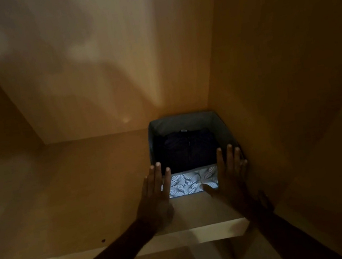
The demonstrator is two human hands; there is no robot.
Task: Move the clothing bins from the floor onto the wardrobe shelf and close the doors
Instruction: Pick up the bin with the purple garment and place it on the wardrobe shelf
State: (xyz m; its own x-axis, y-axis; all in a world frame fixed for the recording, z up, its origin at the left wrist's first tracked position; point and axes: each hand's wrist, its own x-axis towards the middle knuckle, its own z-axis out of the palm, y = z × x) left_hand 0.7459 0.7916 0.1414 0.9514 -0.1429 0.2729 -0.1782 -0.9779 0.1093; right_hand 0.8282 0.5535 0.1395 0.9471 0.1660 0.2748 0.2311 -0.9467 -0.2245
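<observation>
1. A bin (192, 181) of dark folded clothes (187, 149) sits on the wardrobe shelf (65, 199), right of centre in the frame, tucked into the back right corner.
2. The left hand (156, 197) and right hand (231, 178) lie flat against its patterned front, fingers straight and holding nothing.
3. An uneven shove could skew the soft-looking bin or crumple its front against the side wall (278, 70).
4. No other bins or the doors appear in view.

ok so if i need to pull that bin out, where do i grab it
Take the bin by its front top rim, fingers hooked inside, coming from the shelf's open front. Its back and right walls sit close against the wardrobe corner, leaving only the front and left side free.
</observation>
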